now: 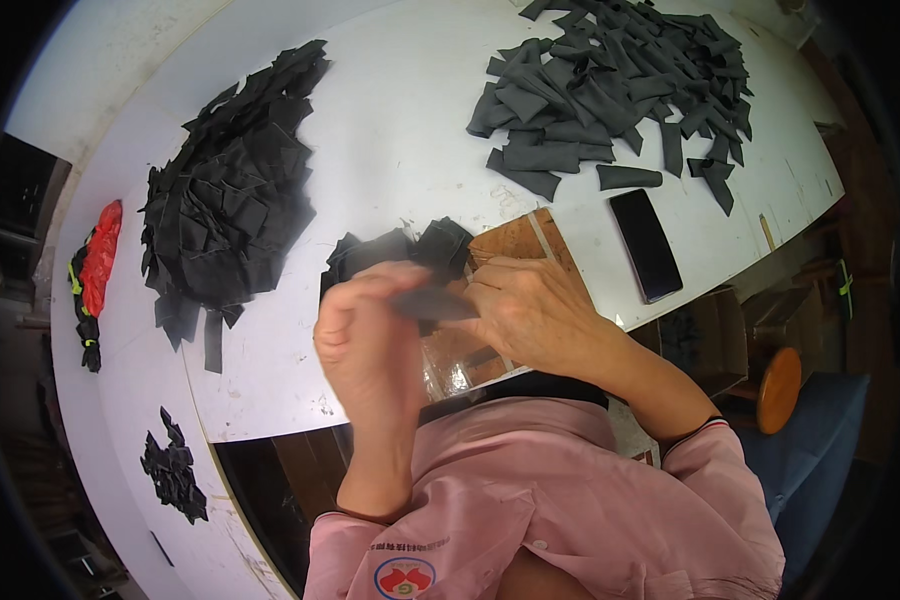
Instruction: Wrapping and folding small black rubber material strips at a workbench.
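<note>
A small piece of black fabric [435,304] spans the gap between my two hands, above the near edge of the white table. My right hand [535,308] pinches its right end with bent fingers. On the other end, my left hand [368,325] is closed around the fabric, though motion smears its fingers. Under my hands lies a brown board [545,235] with shiny clear tape over it. Just beyond my left hand is a small heap of black fabric pieces [370,252], partly hidden by the fingers.
A large pile of flat black pieces [235,200] lies left. Far right is a pile of dark grey folded or rolled pieces [610,90]. A phone [645,247] rests right of the board. Farther left are a red bundle [100,260] and a small black heap [173,468]. A stool [778,390] stands right.
</note>
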`<state>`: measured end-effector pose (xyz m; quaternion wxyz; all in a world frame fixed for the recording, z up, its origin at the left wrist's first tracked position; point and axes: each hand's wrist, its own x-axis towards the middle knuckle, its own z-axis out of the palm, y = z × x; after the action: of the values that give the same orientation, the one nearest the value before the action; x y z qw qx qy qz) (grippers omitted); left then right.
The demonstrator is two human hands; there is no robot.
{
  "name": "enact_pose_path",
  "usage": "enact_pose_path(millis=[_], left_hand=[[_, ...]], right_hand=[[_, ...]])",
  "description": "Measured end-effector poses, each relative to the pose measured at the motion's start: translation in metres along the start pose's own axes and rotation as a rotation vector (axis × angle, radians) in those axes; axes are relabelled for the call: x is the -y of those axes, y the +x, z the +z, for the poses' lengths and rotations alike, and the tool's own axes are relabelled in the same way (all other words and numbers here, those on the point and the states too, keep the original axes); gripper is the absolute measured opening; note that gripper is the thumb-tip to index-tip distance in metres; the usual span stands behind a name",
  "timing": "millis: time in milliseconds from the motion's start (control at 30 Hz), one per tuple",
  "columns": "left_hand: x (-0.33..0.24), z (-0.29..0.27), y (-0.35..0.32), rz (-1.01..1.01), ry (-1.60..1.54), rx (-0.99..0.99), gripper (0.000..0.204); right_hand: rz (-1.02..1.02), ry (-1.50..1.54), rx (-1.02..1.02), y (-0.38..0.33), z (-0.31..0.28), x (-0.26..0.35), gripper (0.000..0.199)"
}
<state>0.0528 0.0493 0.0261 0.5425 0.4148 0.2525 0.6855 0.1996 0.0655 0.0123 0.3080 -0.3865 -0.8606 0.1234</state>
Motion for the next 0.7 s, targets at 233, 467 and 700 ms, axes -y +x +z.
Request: enact_pose_path(millis=[233,467,700], left_hand=[[0.007,-0.016,-0.004,-0.072,-0.096,-0.018,0.016],[-0.011,-0.011,0.004,0.004,0.385,0.077,0.02],[-0.011,-0.015,0.01,-0.004,0.505,0.13,0.006]], right_hand=[[0.077,0.016,0.038,-0.007,0.021,-0.006,0.036],[0.084,-0.008,0.081,-0.005,0.014,0.0,0.035],[0.12,0.054,0.031,-0.004,0.015,-0.006,0.035]])
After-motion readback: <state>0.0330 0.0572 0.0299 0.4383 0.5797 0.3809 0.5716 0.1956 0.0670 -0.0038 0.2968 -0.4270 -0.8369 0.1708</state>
